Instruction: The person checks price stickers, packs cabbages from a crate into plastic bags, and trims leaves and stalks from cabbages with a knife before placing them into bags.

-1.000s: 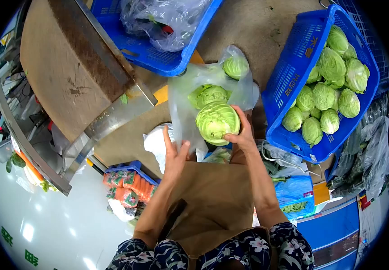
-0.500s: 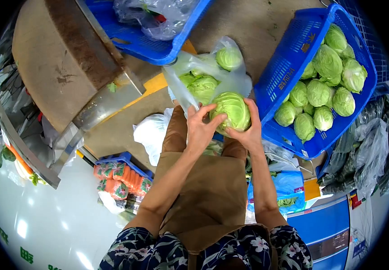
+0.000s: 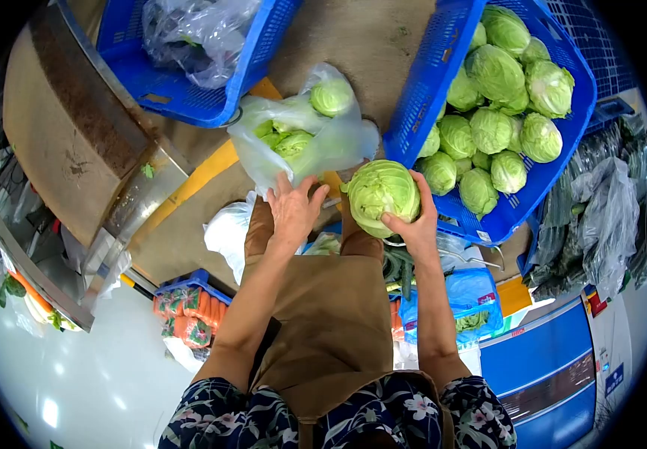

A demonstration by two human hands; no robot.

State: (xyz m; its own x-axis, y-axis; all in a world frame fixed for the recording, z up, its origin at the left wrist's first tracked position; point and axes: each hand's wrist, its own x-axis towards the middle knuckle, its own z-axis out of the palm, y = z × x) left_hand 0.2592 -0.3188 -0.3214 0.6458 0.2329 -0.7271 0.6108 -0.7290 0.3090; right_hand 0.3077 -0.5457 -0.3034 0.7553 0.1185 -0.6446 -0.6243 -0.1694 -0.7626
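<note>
A round green cabbage (image 3: 383, 196) rests in my right hand (image 3: 418, 221), whose fingers and thumb wrap its right side. My left hand (image 3: 293, 212) is off the cabbage, to its left, with fingers apart. Its fingertips reach the near edge of a clear plastic bag (image 3: 342, 138); whether they touch the film I cannot tell. Inside the bag, leafy green cabbages (image 3: 290, 144) show through the plastic, and a paler one (image 3: 331, 97) lies at its far end.
A blue crate (image 3: 417, 97) heaped with cabbages leans at the right. Another blue crate (image 3: 245, 82) at the upper left holds crumpled plastic. A metal-edged counter (image 3: 160, 168) stands left, with bagged carrots (image 3: 189, 318) below it. A white bag (image 3: 228, 233) lies by my leg.
My left hand has let go of the cabbage and moved left toward the plastic bag. The cabbage stays in my right hand. The whole view has shifted.
</note>
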